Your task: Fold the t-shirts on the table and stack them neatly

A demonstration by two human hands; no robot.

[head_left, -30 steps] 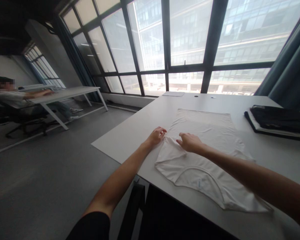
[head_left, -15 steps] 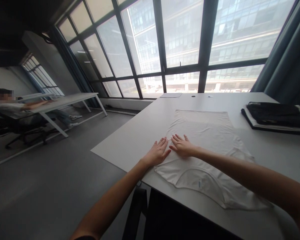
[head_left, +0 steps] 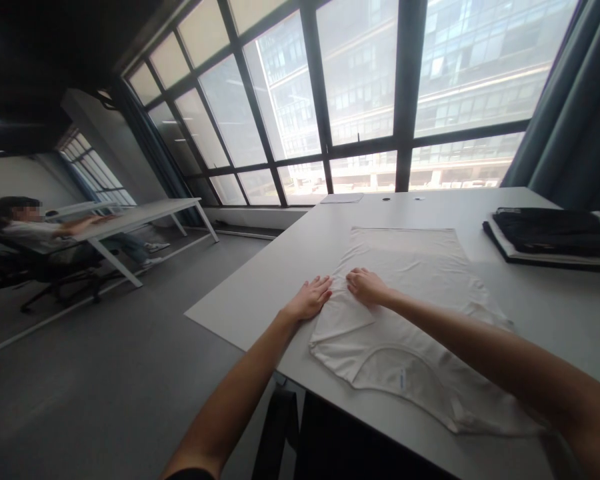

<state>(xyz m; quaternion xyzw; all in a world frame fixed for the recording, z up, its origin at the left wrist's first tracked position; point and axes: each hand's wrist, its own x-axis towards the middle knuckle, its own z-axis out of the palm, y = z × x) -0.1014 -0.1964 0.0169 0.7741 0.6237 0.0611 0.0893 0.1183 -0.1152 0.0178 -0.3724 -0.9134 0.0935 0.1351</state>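
Note:
A white T-shirt [head_left: 405, 267] lies spread on the white table, its neckline and small label toward me. Part of its left side looks folded inward, with a crease below my hands. My left hand [head_left: 309, 298] rests flat at the shirt's left edge, fingers stretched out. Just right of it, my right hand [head_left: 367, 287] is on the shirt with its fingers curled together into the cloth; the fingertips are partly hidden. Light wrinkles run over the shirt's right sleeve side, and my right forearm crosses above the fabric.
Folded dark and white clothes [head_left: 555, 233] are stacked on the table [head_left: 260, 293] at the right. A sheet of paper [head_left: 341, 198] lies at the far edge. A black chair part [head_left: 280, 420] is below the near edge. Another person sits at a table [head_left: 145, 213] on the left.
My right hand's fingers, spread flat before, are now curled on the cloth. My left hand has shifted slightly left, widening the gap between the hands. The view has tilted a little.

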